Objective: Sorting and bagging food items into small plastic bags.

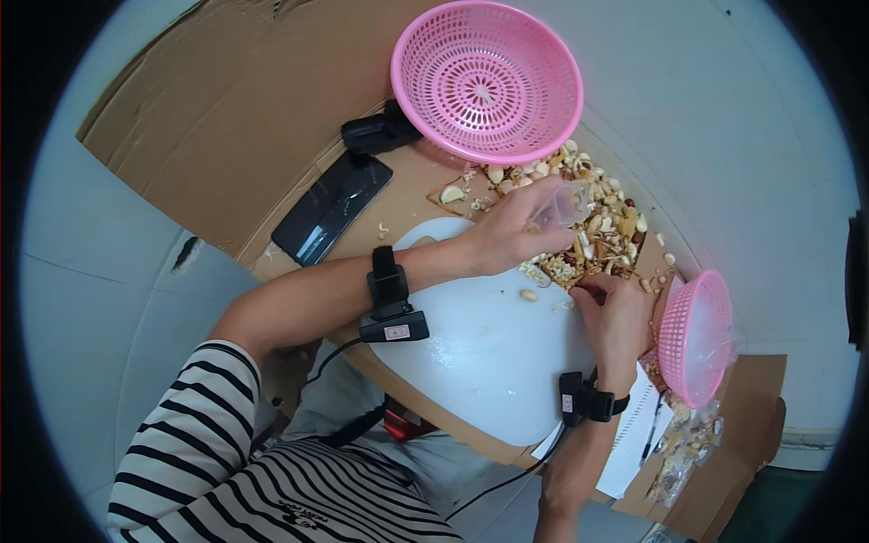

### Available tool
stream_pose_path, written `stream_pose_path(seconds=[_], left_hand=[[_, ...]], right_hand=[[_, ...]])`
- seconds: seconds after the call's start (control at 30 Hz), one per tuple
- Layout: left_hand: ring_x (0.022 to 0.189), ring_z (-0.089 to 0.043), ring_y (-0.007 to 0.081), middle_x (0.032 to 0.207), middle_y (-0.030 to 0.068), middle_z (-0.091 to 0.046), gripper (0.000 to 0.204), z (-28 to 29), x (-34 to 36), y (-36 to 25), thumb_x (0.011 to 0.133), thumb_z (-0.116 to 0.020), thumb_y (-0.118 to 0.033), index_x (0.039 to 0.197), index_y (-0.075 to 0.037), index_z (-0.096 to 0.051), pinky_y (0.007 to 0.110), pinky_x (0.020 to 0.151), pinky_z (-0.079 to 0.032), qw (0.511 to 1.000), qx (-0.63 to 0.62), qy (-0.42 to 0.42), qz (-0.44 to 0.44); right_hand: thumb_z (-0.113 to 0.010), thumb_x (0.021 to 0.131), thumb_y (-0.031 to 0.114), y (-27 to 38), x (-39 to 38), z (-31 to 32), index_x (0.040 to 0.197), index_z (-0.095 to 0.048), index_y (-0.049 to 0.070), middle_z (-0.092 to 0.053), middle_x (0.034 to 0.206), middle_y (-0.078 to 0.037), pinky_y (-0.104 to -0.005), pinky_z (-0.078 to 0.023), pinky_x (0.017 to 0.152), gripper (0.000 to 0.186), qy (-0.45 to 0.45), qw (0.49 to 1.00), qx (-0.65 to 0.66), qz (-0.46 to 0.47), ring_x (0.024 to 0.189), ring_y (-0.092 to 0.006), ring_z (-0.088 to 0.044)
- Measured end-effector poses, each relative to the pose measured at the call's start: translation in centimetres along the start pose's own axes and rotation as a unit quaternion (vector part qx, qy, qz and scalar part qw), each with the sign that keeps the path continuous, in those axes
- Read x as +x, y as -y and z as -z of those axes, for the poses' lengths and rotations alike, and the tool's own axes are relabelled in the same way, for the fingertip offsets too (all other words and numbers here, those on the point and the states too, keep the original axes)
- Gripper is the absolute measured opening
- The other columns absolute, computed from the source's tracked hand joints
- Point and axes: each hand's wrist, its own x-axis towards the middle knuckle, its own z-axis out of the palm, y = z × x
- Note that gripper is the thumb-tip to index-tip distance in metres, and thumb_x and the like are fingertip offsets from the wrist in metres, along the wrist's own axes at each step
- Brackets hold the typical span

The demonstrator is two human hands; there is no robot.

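My left hand (520, 231) is closed round a small clear plastic bag (568, 201), holding it over a heap of mixed dried food pieces (593, 222). The heap has pale slices, brown strips, small grains and some dark red bits. At its near edge my right hand (614, 315) has thumb and fingers together among the pieces; what they pinch is too small to make out. Beneath both forearms lies a white board (480, 344), with one pale peanut-like piece (529, 295) on it near the heap.
A large pink strainer basket (416, 54) stands behind the heap. Beside it lie a black phone (331, 206) and a black device (376, 133). To the right are a smaller pink basket (674, 339) with clear plastic in it, a notebook (625, 448), a pen (652, 436) and filled clear packets (683, 452).
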Motion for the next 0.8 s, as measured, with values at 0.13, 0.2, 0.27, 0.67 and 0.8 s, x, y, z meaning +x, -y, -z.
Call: stream_pose_path(seconds=[0.13, 0.2, 0.27, 0.67, 0.8], left_hand=[[0.114, -0.056, 0.0193, 0.119, 0.0084, -0.058, 0.048, 0.3, -0.1, 0.2, 0.096, -0.078, -0.030, 0.128, 0.000, -0.057, 0.038, 0.105, -0.045, 0.999, 0.033, 0.025, 0.014], [0.091, -0.055, 0.0149, 0.098, 0.0059, -0.056, 0.046, 0.3, 0.1, 0.3, 0.092, -0.080, -0.031, 0.115, 0.000, -0.056, 0.034, 0.082, -0.047, 0.997, 0.062, -0.002, -0.047], [0.100, -0.055, 0.0171, 0.106, 0.0068, -0.057, 0.046, 0.4, 0.0, 0.2, 0.093, -0.080, -0.031, 0.119, 0.000, -0.057, 0.036, 0.091, -0.046, 0.998, 0.057, 0.016, -0.024], [0.092, -0.062, 0.0195, 0.101, 0.0108, -0.062, 0.046, -0.2, 0.3, 1.2, 0.090, -0.082, -0.031, 0.116, 0.000, -0.058, 0.037, 0.084, -0.050, 0.994, 0.085, 0.028, -0.055], [0.092, -0.061, 0.0201, 0.102, 0.0117, -0.063, 0.046, -0.2, 0.1, 0.5, 0.090, -0.082, -0.030, 0.115, 0.000, -0.058, 0.038, 0.085, -0.051, 0.994, 0.089, 0.032, -0.047]], right_hand=[[-0.080, 0.083, 0.006, 0.0, 0.1, -0.7, 0.094, -0.082, -0.001, -0.077, 0.082, -0.022, -0.0455, -0.059, 0.075, 0.013, -0.011, 1.000, -0.012, 0.016, 0.075, -0.0387, -0.076], [-0.076, 0.082, 0.004, 0.0, 0.3, -0.8, 0.089, -0.081, -0.001, -0.076, 0.084, -0.025, -0.0481, -0.059, 0.076, 0.010, -0.027, 0.998, -0.022, 0.048, 0.077, -0.0428, -0.075], [-0.076, 0.082, 0.004, -0.1, 0.3, -0.9, 0.089, -0.081, -0.002, -0.076, 0.084, -0.025, -0.0484, -0.058, 0.076, 0.010, -0.022, 0.999, -0.019, 0.037, 0.078, -0.0426, -0.075], [-0.075, 0.085, 0.005, -1.1, 0.6, -2.0, 0.089, -0.077, -0.003, -0.075, 0.086, -0.025, -0.0528, -0.056, 0.080, 0.009, -0.030, 0.998, -0.011, 0.048, 0.084, -0.0440, -0.073], [-0.072, 0.084, 0.003, -1.1, 0.6, -2.0, 0.088, -0.076, -0.005, -0.074, 0.086, -0.026, -0.0537, -0.056, 0.081, 0.009, -0.033, 0.998, -0.014, 0.047, 0.084, -0.0446, -0.073]])
